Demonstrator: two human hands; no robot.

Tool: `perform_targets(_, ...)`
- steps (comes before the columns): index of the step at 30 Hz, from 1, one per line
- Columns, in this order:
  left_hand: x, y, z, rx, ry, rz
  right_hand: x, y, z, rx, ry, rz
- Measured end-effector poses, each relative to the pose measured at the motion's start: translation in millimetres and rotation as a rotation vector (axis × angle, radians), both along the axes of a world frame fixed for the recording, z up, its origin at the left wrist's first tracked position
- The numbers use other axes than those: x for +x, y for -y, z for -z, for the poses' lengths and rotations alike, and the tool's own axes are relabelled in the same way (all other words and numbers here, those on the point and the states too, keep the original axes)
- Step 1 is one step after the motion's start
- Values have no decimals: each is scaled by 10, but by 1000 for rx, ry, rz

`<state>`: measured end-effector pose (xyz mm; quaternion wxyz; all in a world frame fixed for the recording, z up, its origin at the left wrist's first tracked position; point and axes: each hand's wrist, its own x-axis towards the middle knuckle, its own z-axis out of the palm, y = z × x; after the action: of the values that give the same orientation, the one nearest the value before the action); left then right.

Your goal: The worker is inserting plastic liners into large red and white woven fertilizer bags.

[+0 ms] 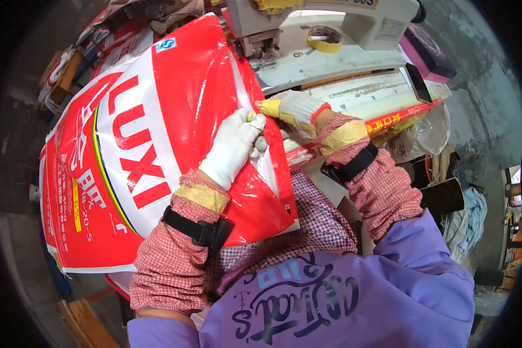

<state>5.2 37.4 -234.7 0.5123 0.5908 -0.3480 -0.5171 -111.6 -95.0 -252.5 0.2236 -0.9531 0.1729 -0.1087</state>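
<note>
A large red and white woven plastic sack [203, 75] lies across my lap and the left side of the machine table. My left hand [232, 145], in a white glove, is closed on the sack's open edge, with a fold of the white inner side showing by the fingers. My right hand [296, 110], gloved with yellow tape round the fingertips, pinches at the same edge just right of the left hand. Whether its fingertips hold the sack's edge or something smaller is hidden. Just beyond the sack's upper edge stands a white sewing machine [383, 26].
A yellow tape roll [325, 39] rests on the machine's bed. To the right lie a dark phone [416, 83] and a purple box [428, 55]. A clear plastic bag [426, 133] hangs below the table's right end. More sacks [127, 49] are piled at the far left.
</note>
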Motion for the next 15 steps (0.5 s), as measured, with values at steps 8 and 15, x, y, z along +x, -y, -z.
perform_targets(8,10,-113,22,40,7,74,164,-266,-93,93,-116,302)
perform_targets(15,11,-168,55,29,31,127,201,-227,112,133,29,351)
